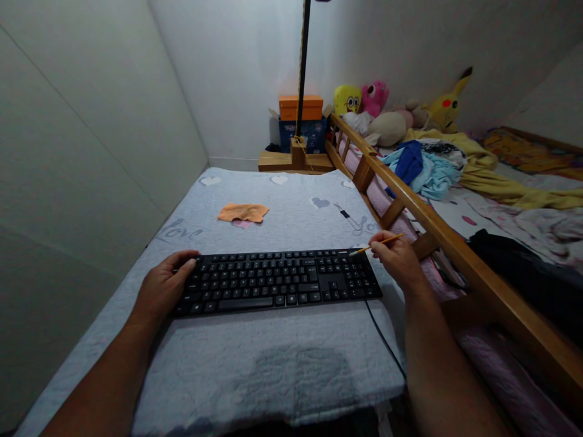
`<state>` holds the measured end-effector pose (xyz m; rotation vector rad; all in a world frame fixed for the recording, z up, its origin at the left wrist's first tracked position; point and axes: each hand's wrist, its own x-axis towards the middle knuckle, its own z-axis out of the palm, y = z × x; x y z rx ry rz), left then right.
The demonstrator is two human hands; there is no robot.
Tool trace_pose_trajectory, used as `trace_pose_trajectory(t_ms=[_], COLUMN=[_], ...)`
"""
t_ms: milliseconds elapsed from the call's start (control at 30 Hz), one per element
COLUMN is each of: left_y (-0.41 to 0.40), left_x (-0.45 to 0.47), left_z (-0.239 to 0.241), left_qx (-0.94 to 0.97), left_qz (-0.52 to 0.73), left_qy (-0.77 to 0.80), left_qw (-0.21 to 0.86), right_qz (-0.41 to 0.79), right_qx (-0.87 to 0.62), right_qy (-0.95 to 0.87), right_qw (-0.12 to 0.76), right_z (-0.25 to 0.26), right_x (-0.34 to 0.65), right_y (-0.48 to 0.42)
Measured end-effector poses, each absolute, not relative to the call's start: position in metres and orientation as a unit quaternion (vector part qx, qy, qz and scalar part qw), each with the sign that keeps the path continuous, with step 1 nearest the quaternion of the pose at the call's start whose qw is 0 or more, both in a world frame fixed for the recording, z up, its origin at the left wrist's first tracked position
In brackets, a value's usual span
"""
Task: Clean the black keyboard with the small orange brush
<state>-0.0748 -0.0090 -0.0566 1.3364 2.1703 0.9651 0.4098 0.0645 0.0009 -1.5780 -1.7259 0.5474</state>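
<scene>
A black keyboard [277, 280] lies across a grey-blue blanket [255, 364] with heart prints. My left hand [163, 286] rests on the keyboard's left end, fingers curled over its edge. My right hand [397, 258] is at the keyboard's right end and pinches a thin orange stick [377, 243], its tip touching the keyboard's top right corner. The keyboard's black cable [382, 340] runs off toward me.
An orange cloth [243, 212] lies farther out on the blanket. A wooden rail [410, 203] borders the right side, with a bed full of clothes and plush toys [396, 112] beyond. Boxes [300, 118] and a dark pole [303, 67] stand at the far end. A wall is on the left.
</scene>
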Motion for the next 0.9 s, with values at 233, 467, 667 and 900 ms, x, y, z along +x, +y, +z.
trace_pose_trajectory(t_ms=[233, 467, 667, 900], left_y=[-0.01, -0.008, -0.009, -0.009], left_x=[-0.075, -0.079, -0.077, -0.076], left_z=[-0.056, -0.062, -0.061, -0.059], left_qx=[0.479, 0.478, 0.477, 0.477], left_qz=[0.34, 0.341, 0.338, 0.339], left_qy=[0.78, 0.78, 0.783, 0.784], left_qw=[0.214, 0.216, 0.213, 0.209], right_qz=[0.257, 0.324, 0.398, 0.445], right_qx=[-0.59, -0.577, -0.561, -0.557], right_qy=[-0.689, -0.685, -0.674, -0.637], right_qw=[0.333, 0.306, 0.269, 0.294], right_z=[0.001, 0.015, 0.023, 0.036], right_x=[0.413, 0.416, 0.426, 0.442], right_y=[0.059, 0.037, 0.024, 0.01])
